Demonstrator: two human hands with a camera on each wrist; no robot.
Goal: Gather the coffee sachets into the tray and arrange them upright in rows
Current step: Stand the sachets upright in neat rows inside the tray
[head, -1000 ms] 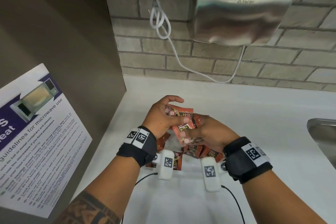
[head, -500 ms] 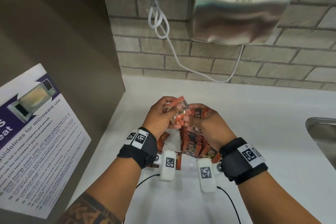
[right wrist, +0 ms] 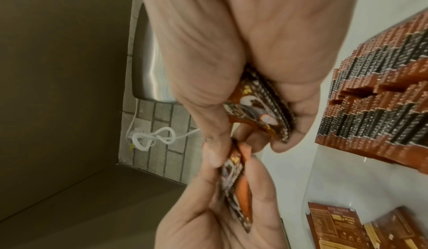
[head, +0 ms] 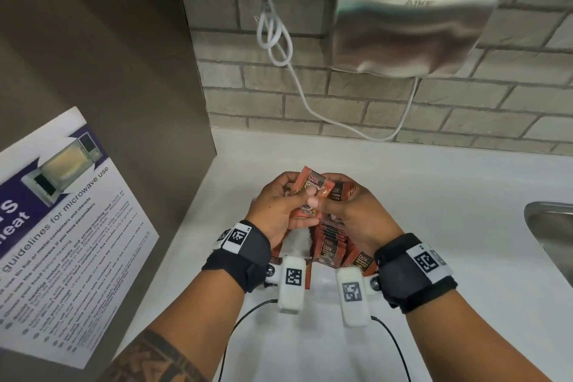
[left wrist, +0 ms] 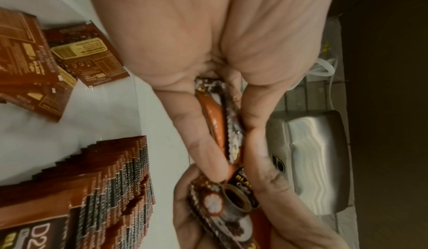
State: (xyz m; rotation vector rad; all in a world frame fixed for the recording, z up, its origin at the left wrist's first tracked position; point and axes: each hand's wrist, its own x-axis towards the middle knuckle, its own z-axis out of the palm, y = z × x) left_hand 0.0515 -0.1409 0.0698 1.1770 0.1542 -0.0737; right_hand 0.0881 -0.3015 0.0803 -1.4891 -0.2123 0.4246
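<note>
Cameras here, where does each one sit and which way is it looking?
Head: worn on the head, looking down at the left hand and right hand gripping sachets over the counter; forearms show.
Left wrist: looks along the left palm at its held sachets.
Right wrist: looks along the right palm at its own sachets.
Shared: all show the upright row and hand dryer.

Black fabric wristbands (head: 238, 254) with white square-code tags; white camera pods (head: 291, 284) trailing thin black cables (head: 242, 322); dark forearm tattoo (head: 148, 360)
</note>
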